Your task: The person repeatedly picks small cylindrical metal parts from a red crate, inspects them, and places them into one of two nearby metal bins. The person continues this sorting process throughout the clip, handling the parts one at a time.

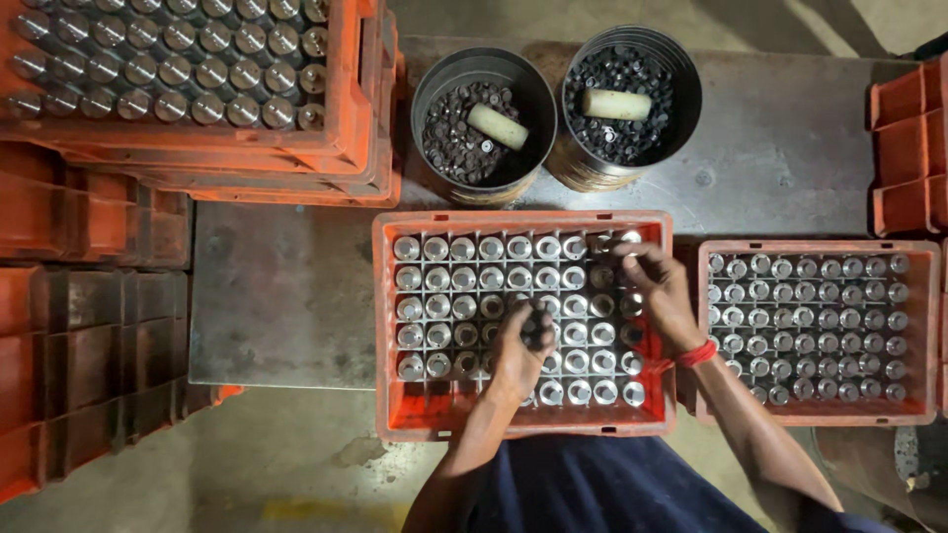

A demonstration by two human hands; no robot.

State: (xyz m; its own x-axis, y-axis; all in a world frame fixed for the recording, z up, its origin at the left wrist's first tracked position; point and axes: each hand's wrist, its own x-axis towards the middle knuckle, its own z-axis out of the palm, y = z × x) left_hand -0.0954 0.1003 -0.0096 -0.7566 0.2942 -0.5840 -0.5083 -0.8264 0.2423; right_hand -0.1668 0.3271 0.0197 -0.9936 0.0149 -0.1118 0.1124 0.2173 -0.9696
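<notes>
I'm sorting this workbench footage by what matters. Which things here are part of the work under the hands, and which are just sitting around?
In hand:
- left hand, holding small dark pieces
- right hand, at the far row
- middle orange crate of metal cylinders
- two round tins of dark parts

Lying about:
- right-side crate, filled
- stacked crates top left
- empty orange crates at left

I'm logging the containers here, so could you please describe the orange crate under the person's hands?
The orange crate is a shallow rectangular tray, plastic by the look, lying flat on the grey metal table. Rows of upright silvery metal cylinders fill most of it. The left hand reaches into its middle, the right hand to its upper right corner. A similar crate sits to its right.
</notes>
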